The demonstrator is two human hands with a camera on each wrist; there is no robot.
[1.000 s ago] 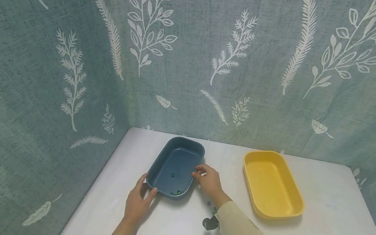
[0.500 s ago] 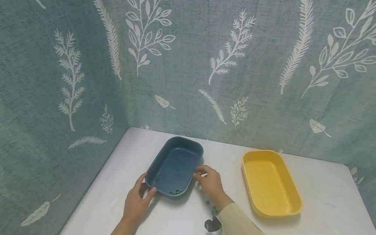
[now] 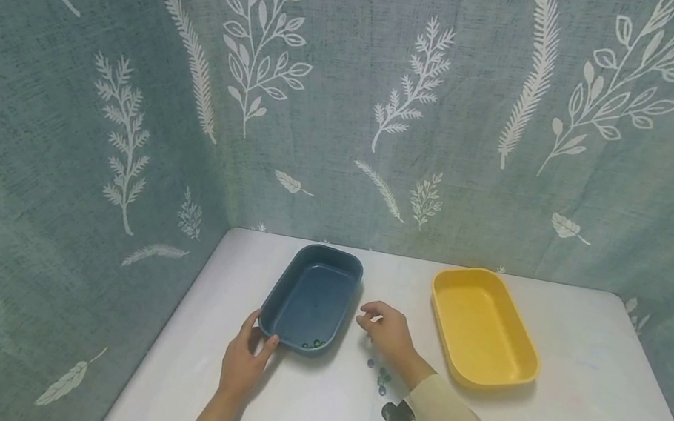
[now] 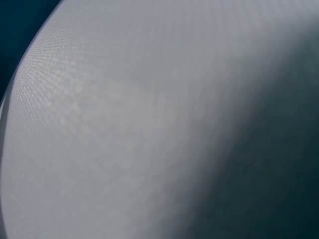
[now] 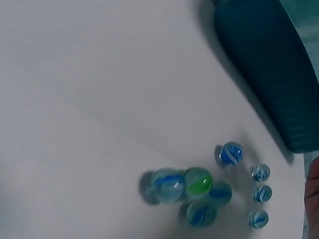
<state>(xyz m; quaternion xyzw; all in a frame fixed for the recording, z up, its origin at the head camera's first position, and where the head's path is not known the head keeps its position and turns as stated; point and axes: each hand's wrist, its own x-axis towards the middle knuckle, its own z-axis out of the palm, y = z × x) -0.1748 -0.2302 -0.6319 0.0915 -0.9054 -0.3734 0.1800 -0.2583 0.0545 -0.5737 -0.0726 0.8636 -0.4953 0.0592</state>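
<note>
The near left corner of the blue tray (image 3: 317, 297) is held by the left hand (image 3: 242, 365), its thumb laid at the near rim and its fingers at the left side, clamped on that corner. The right hand (image 3: 392, 335) is held just beside the tray's right side, apart from it; its fingers are bent, and a gap is seen between the tips of thumb and forefinger.

Glass marbles (image 5: 198, 181) are scattered on the white desk (image 3: 307, 416), below the right forearm and to the right of the blue tray. In the right wrist view eight are seen, most with blue swirls and one with green; four are bunched together, three are set in a loose row, and a blue marble (image 5: 231, 154) is placed nearest the tray.

A few small green round things (image 3: 314, 345) are seen in the near right corner of the blue tray, too small to be told for certain. A yellow tray (image 3: 485, 327) is set to the right, near the leaf-patterned cloth (image 3: 344, 91).
</note>
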